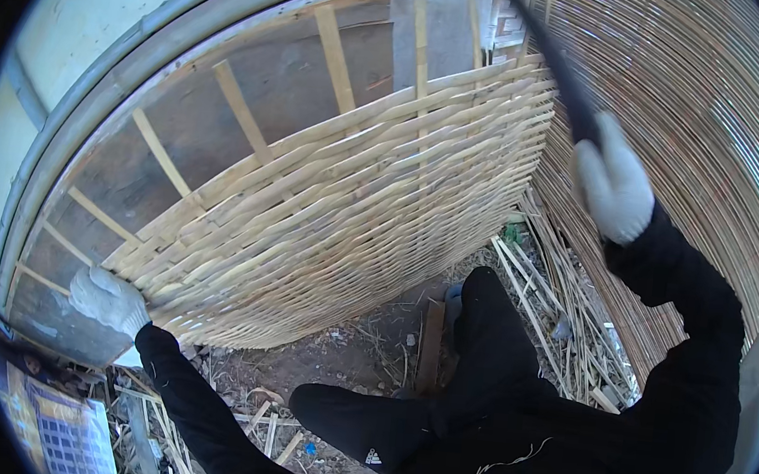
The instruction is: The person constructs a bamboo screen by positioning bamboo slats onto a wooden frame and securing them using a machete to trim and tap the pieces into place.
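Primarily, take the woven panel as reference: it is a broad mat of pale flat strips, set before the person, against the backing board. Expect it to be light for its breadth, springy along the strips and fairly stiff as a whole; single strips may split, and cut ends may slip or splinter. Best hold: several strips together at either end, or a point where strip and slat cross; avoid one loose tip. A slatted screen stands to the right of the panel. Loose offcuts lie on the ground below the panel's right end. The dark, elongated tool is raised near the panel's upper right corner; its far end is blurred. Pale upright slats project past the panel's top edge. The white-gloved right hand, right of the panel, is clamped around the tool's near end. The white-gloved left hand is at the panel's left end; whether its fingers grip or merely press cannot be told.
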Available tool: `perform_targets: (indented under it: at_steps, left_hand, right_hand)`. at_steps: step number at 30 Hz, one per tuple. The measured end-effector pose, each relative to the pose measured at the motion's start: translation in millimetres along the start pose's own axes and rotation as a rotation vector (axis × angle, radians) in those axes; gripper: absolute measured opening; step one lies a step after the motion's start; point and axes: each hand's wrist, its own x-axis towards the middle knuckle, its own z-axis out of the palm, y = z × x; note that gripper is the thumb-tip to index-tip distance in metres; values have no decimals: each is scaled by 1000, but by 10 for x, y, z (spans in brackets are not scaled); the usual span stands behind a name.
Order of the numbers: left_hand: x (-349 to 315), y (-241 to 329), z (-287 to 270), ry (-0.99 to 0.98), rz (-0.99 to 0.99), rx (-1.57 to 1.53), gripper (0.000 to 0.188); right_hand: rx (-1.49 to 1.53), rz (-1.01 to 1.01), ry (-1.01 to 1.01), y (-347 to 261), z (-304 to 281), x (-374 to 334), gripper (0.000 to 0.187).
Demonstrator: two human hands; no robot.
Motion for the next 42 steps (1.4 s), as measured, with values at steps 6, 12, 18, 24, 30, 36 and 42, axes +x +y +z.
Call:
perform_targets:
  at_steps: [6,12,18,24,30,36,42]
  left_hand:
    - [89,99,67,-3,55,-32,32]
    - [35,247,3,-39,9,-29,33]
    - [97,359,-27,-15,77,-7,34]
    - [41,269,59,-88,51,45,36]
    - [-33,224,169,-117,61,101,35]
    - [31,319,55,-74,30,66,35]
    - [174,326,-153,-144,-38,53,38]
  right_hand:
    - [19,85,9,10,-207,157,23]
    - [-132,-45,264,374,-515,152,26]
    - [-492,4,8,827,-743,183,24]
    - [162,-18,479,843,-848,413,21]
    - [-672,37,31,1449,-1276,506,30]
    - [-552,83,184,1381,-1217,485,25]
    - [21,253,237,1388,-864,-51,26]
